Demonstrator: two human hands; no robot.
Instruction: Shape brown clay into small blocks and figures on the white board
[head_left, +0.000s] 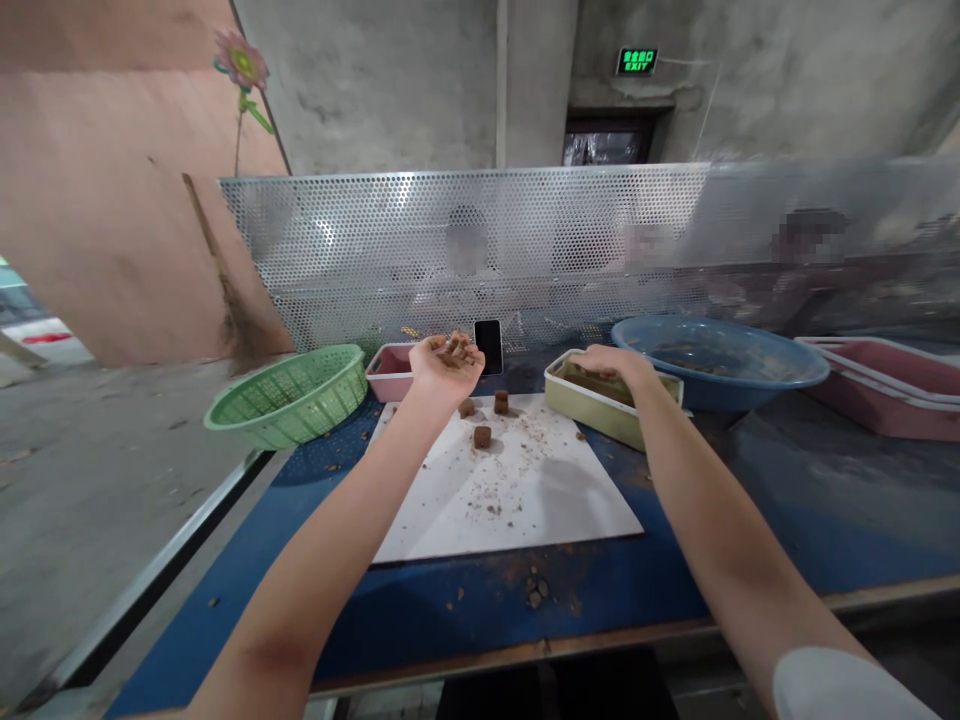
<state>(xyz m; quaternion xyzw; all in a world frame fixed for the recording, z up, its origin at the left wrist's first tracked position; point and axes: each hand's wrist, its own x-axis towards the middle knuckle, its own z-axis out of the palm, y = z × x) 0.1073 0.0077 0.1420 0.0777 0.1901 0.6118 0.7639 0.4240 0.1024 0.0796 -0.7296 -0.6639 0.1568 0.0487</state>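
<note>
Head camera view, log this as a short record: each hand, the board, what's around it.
Left hand: palm up, cupping brown pieces
Right hand: at the olive tray, grip unclear
White board: three brown lumps, scattered crumbs
Left side: green basket, pink tray
Right side: blue basin, pink container
Beyond board: dark-screened device, perforated metal screen

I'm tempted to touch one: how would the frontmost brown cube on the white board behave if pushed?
The frontmost brown cube would probably slide rather than roll, given its flat-looking sides. Being squat, it seems unlikely to tip. It may be crumbly, since brown crumbs lie scattered near it on the white board.
</note>
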